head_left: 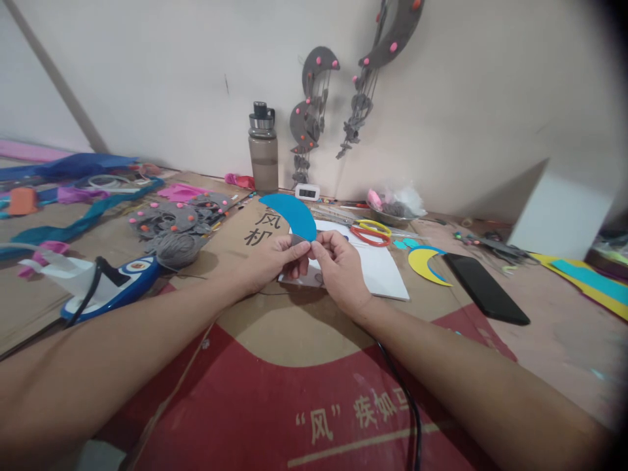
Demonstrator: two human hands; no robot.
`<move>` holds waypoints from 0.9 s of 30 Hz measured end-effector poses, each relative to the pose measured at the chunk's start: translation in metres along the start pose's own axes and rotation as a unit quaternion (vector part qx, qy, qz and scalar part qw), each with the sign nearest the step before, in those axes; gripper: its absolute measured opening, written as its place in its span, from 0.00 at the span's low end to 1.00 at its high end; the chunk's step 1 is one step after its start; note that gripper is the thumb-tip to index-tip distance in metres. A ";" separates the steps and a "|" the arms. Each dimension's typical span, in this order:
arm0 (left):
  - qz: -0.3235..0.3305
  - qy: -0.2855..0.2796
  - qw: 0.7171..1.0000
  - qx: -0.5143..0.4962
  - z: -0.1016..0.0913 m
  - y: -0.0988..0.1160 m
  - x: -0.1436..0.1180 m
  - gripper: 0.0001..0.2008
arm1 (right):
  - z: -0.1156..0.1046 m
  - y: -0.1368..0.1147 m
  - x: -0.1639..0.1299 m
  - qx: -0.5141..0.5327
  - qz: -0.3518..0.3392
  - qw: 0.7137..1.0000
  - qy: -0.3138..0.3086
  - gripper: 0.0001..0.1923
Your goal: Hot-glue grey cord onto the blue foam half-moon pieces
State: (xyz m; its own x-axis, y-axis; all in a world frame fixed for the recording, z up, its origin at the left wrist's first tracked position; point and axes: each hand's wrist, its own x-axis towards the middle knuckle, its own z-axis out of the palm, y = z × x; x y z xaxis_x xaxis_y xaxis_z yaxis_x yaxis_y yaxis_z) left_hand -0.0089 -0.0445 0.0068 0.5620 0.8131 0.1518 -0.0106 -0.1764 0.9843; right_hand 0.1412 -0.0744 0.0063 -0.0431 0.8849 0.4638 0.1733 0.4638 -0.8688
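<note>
My left hand (272, 260) and right hand (338, 265) pinch a blue crescent (293, 214) at its lower tip, fingers pressed together, above the white sheet (383, 271) mid-surface; I judge I'm fixing it, needing steady pressure.

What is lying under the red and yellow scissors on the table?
The scissors lie partly on a white sheet, which rests on brown cardboard. A clear ruler-like strip seems to run beneath their blades. The sheet's near left part is covered by the two hands.
</note>
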 end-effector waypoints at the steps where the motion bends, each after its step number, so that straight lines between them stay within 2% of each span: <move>1: -0.001 0.000 1.000 0.000 0.000 0.000 0.000 0.22 | 0.000 0.000 0.000 0.003 0.001 1.000 -0.002 0.07; 7: 0.005 0.005 1.000 -0.001 0.000 0.000 0.001 0.22 | 0.000 -0.002 0.001 -0.019 -0.005 1.000 0.019 0.07; 27: 0.002 0.009 1.000 0.008 0.001 0.001 0.000 0.22 | 0.000 -0.002 0.000 -0.006 -0.002 1.000 0.004 0.06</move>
State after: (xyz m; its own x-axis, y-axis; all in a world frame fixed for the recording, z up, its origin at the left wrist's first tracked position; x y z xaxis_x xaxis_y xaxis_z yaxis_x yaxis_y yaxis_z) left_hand -0.0085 -0.0450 0.0078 0.5461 0.8227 0.1580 0.0007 -0.1891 0.9820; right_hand 0.1409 -0.0754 0.0077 -0.0358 0.8826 0.4687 0.1851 0.4667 -0.8648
